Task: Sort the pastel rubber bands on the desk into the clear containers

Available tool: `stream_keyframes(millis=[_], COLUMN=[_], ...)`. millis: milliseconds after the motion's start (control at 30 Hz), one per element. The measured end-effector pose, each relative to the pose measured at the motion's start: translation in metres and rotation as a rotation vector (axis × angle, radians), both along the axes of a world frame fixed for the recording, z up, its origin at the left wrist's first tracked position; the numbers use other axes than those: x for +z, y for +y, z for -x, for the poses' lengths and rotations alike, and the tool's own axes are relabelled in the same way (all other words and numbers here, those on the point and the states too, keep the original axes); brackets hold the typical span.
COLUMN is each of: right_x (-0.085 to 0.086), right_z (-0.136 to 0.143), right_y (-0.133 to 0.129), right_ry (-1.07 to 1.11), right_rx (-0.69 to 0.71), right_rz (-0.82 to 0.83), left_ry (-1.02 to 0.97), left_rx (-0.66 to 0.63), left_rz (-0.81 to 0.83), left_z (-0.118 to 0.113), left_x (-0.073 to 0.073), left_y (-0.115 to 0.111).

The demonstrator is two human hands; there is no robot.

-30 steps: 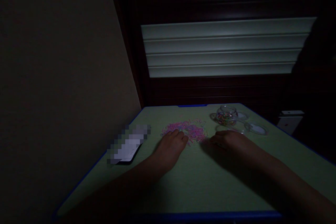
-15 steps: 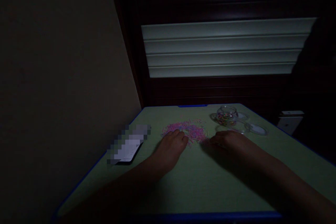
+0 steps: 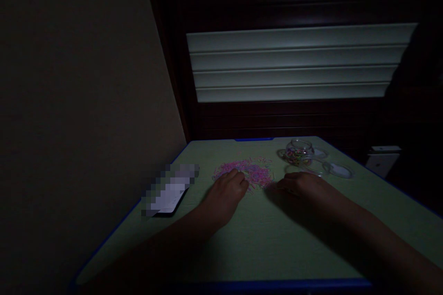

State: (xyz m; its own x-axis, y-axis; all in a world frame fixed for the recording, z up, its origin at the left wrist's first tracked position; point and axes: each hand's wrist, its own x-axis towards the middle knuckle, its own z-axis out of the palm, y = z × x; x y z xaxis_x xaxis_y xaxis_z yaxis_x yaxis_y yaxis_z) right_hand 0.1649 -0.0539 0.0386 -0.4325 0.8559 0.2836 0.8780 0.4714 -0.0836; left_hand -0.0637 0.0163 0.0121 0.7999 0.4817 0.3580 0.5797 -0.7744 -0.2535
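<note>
A loose pile of small pink and purple rubber bands (image 3: 258, 174) lies spread on the green tabletop. My left hand (image 3: 228, 193) rests against the pile's near left side, fingers curled and closed; the fingertips are hidden, so what they hold cannot be seen. Just right of the pile, my right hand (image 3: 301, 184) is low over the table with its fingers drawn together. Its fingertips are dark, and anything between them is too small to make out. Behind the right hand stands a clear round jar (image 3: 299, 151) with multicoloured bands inside.
Clear round lids (image 3: 341, 170) lie beside the jar. A phone-like device (image 3: 169, 196), partly blurred out, sits at the left of the blue-edged table (image 3: 263, 239). A wall (image 3: 86, 101) rises on the left, and a dark panel with pale slats (image 3: 294, 62) stands behind. The scene is dim.
Hardly anything differs. Both hands keep nearly the same place and closed shape by the pile; the jar, lids and device have not moved.
</note>
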Motion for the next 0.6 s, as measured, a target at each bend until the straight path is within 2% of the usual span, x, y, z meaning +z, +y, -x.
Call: stream_keyframes(millis=[233,600], right_x=[-0.0037,0.0029], right_z=[-0.0008,0.0021], right_y=[0.0013,-0.0007], right_ry=[0.005,0.023], right_rx=[-0.002,0.004], right_rz=[-0.030,-0.052], left_ry=[-0.140,-0.298], left_rx=[-0.077,-0.391], left_rz=[-0.008,-0.104], left_z=[-0.0005,-0.0015], left_x=[0.0024,0.0050], left_y=[-0.0014,-0.0060])
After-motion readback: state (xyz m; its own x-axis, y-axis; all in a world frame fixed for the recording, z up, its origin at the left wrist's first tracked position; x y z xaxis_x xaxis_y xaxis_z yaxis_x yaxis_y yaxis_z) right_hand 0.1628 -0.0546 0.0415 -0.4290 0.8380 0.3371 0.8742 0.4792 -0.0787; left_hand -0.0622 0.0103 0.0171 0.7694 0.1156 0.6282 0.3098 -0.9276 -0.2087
